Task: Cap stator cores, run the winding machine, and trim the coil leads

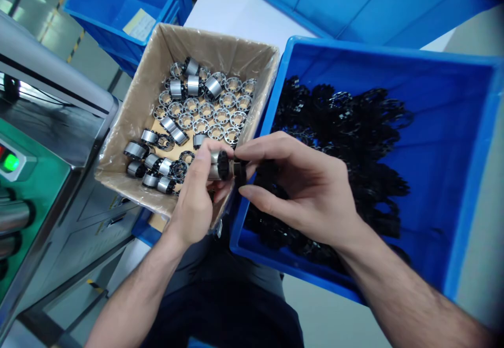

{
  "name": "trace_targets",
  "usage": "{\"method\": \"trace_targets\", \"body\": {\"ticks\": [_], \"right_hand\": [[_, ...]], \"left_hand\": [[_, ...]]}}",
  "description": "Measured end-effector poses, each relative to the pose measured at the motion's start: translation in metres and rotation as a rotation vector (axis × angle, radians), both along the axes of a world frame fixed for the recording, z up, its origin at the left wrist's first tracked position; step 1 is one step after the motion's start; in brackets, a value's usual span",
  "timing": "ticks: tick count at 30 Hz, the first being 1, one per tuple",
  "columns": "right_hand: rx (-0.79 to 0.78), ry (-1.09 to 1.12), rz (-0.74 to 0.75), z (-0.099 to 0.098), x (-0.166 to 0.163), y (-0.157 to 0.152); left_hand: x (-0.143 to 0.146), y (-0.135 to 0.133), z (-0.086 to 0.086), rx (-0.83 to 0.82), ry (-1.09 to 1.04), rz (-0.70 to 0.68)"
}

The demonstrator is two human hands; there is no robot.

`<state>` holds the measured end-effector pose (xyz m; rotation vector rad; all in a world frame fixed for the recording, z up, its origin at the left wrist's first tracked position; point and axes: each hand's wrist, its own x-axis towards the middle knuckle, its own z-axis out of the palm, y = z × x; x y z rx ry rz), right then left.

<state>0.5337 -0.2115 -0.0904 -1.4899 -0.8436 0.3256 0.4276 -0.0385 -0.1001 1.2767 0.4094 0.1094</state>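
Core (214, 165), silver with a black end, sits in the left hand (192, 198) over the right side of the lined box (122, 133). The left grip is curled round it; the right hand (315, 190) has a narrow grip, thumb and forefinger pinching a small black piece (240, 174) just beside that black end. Whether the two touch, I cannot tell.

Work looks partway along. In the box, many cylinders (192, 85) lie on their sides with black ends showing, mostly near the left wall and the far side, while rings (221, 115) stand in rows on the cardboard between. Plenty seems left: loose black parts (374, 122) fill much of the tub (452, 180) on the right, too dark to count.

White table (228, 1) shows beyond box and tub, with another blue bin (354, 1) on it. At the far left stands a blue crate (114, 1) with a paper (139, 25) inside. Nearer, a machine (59, 70) has a lit green lamp (11, 162) and metal rollers (13, 217) on a green surface (41, 154). Yellow-and-black tape (76, 46) marks the floor (51, 9).
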Motion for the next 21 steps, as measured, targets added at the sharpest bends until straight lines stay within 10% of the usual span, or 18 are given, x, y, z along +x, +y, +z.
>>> {"method": "trace_targets", "body": {"ticks": [21], "right_hand": [[-0.022, -0.136, -0.068, -0.0046, -0.0025, 0.0040]], "left_hand": [[-0.0043, 0.0011, -0.0017, 0.081, 0.007, -0.043]]}}
